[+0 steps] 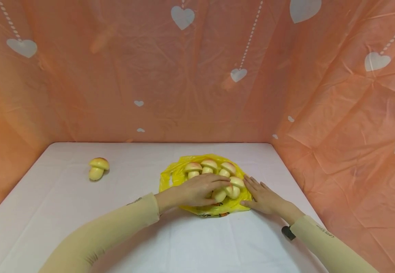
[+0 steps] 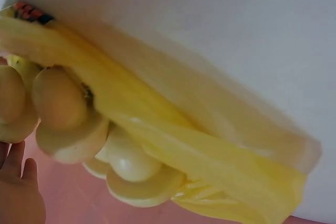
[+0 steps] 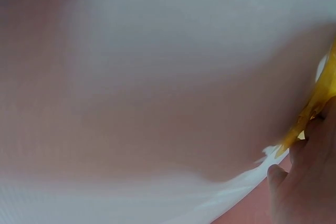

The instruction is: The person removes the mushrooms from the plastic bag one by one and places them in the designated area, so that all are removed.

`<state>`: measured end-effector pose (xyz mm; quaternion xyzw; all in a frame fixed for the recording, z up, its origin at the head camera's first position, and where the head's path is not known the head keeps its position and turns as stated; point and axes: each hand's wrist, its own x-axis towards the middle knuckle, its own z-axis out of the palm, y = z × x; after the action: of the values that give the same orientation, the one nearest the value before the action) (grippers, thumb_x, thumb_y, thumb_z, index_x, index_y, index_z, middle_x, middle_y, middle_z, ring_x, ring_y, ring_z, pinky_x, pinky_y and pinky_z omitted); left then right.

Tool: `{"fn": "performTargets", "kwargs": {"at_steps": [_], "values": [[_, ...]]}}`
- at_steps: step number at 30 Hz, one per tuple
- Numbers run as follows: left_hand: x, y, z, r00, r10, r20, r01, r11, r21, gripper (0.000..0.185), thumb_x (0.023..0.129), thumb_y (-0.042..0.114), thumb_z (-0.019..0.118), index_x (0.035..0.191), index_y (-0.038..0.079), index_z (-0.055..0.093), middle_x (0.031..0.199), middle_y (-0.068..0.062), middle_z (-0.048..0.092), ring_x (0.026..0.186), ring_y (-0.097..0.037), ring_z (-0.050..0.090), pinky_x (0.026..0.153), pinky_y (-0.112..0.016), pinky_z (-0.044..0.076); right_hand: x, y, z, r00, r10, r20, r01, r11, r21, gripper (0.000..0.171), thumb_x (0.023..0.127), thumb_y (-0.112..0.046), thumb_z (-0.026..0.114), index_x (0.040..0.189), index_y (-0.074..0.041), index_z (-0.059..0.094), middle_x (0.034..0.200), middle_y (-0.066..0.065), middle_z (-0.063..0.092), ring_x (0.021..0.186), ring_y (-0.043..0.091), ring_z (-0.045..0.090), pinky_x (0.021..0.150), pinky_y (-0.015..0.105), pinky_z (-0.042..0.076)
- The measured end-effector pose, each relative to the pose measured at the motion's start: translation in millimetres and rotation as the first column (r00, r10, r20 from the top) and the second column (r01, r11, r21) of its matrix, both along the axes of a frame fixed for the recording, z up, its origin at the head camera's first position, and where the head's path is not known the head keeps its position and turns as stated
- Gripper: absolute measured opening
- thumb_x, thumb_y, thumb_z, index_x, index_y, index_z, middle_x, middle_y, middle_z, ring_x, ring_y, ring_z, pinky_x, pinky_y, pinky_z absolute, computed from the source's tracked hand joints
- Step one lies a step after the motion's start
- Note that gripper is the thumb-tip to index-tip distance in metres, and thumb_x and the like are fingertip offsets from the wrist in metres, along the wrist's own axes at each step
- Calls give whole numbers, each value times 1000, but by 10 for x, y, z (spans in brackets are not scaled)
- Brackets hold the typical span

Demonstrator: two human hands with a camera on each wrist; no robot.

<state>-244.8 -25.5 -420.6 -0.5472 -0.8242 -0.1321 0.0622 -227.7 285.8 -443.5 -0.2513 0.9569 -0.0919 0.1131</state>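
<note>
A crumpled yellow plastic bag [image 1: 169, 178] lies on the white table [image 1: 142, 239], and several yellow toy mushrooms [image 1: 209, 165] with pinkish caps sit on it. My left hand [image 1: 200, 189] lies over the front mushrooms, its fingers stretched across to one cap [image 1: 237, 182]. Flat on the bag's right edge rests my right hand [image 1: 263, 197], fingers straight. One more mushroom [image 1: 98, 168] lies alone at the far left of the table. The left wrist view shows the mushrooms [image 2: 60, 98] against the bag [image 2: 210, 145] close up. In the right wrist view my fingertips [image 3: 310, 182] touch the bag's edge [image 3: 320, 95].
Orange sheeting with white hearts [image 1: 182, 17] walls the table at the back and on both sides. A small black device [image 1: 288, 232] sits at my right wrist. White tablecloth stretches between the bag and the lone mushroom.
</note>
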Motion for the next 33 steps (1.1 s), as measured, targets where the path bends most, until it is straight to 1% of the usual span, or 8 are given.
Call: {"fn": "performTargets", "kwargs": {"at_steps": [3, 6, 10, 14, 17, 21, 26, 33], "values": [[7, -10, 40, 1000, 10, 22, -11, 999, 37, 70, 95, 28, 78, 156, 11, 47, 160, -4, 47, 143, -22, 47, 120, -37, 38, -7, 5, -8, 1000, 3, -4, -3, 1000, 3, 94, 103, -59, 53, 162, 6, 21, 172, 22, 13, 156, 46, 14, 123, 68, 14], [14, -37, 79, 1000, 7, 24, -9, 996, 93, 71, 94, 27, 80, 155, 11, 48, 159, -5, 48, 144, -23, 47, 120, -38, 39, -6, 6, -12, 1000, 5, -9, -5, 1000, 5, 93, 103, -59, 53, 162, 6, 21, 172, 23, 14, 156, 47, 15, 123, 68, 15], [8, -93, 112, 1000, 7, -9, -6, 985, 170, 68, 93, 24, 81, 152, 9, 51, 157, -6, 51, 144, -22, 47, 119, -36, 40, -5, 3, -15, 1000, 7, -11, -7, 1000, 6, 93, 103, -59, 53, 162, 7, 22, 171, 23, 14, 156, 47, 15, 123, 68, 15], [2, -172, 146, 999, 42, -7, -39, 973, 228, 65, 94, 23, 79, 152, 10, 52, 156, -5, 52, 144, -21, 47, 119, -38, 40, -3, 4, -14, 1000, 4, -3, -4, 1000, 8, 94, 103, -59, 53, 162, 7, 21, 171, 23, 13, 156, 47, 15, 123, 68, 15], [1, -246, 184, 997, 70, 19, -72, 961, 266, 67, 94, 22, 80, 153, 11, 51, 156, -5, 51, 143, -23, 49, 118, -41, 41, -4, 4, -7, 1000, 3, -1, -3, 1000, 12, 94, 103, -60, 53, 162, 6, 21, 172, 23, 13, 156, 47, 15, 123, 67, 15], [-12, -373, 224, 996, 89, 31, -94, 937, 337, 71, 90, 19, 84, 152, 9, 52, 155, -8, 52, 141, -28, 51, 117, -45, 43, -13, 5, -4, 1000, 2, -4, -2, 1000, 10, 95, 103, -60, 53, 162, 6, 20, 172, 23, 13, 156, 47, 14, 123, 67, 14], [-49, -554, 251, 993, 117, -2, -105, 901, 422, 71, 88, 18, 86, 150, 7, 54, 154, -9, 53, 138, -29, 53, 115, -46, 44, -14, 4, 3, 1000, 1, -4, -1, 1000, 6, 95, 103, -60, 53, 162, 6, 21, 171, 23, 13, 156, 47, 15, 123, 68, 15], [-89, -814, 243, 986, 169, -3, -146, 861, 488, 73, 86, 15, 87, 150, 5, 53, 154, -10, 52, 138, -30, 54, 115, -47, 44, 1, -16, 0, 1000, 9, -11, -9, 1000, 5, 93, 103, -58, 55, 162, 7, 22, 171, 24, 15, 155, 48, 16, 122, 68, 16]]}}
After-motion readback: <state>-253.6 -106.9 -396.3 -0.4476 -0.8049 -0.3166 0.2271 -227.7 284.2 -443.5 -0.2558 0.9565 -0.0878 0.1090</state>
